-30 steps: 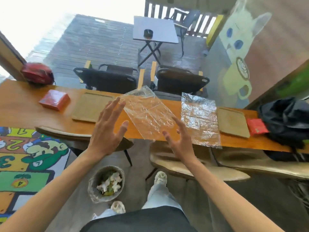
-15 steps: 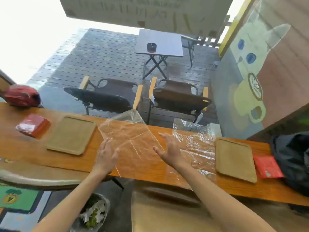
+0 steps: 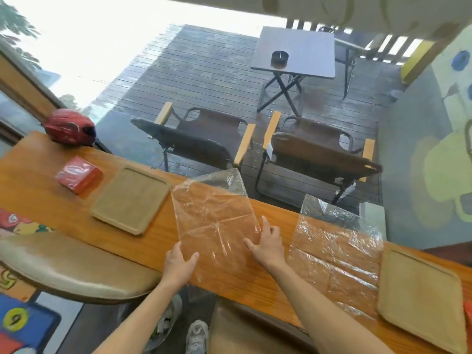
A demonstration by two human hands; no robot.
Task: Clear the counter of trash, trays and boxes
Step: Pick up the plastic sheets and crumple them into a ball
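Clear plastic sheet (image 3: 214,221) lying flat on the wooden counter (image 3: 158,238), centre of frame. Left hand (image 3: 178,263) pinches its lower-left corner; right hand (image 3: 268,242) presses flat, fingers spread, on its right edge. Second sheet (image 3: 337,254) lies right.

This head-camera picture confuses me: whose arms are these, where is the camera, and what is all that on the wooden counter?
No machine here: a person wears a camera on the head, looking down at their own bare arms. The left hand grips the near corner of a clear crinkled plastic sheet, thumb on top; the right hand rests on its right edge with fingers spread. On the long orange wooden counter also lie a second clear plastic sheet, two tan rectangular trays, a red box and a red helmet.
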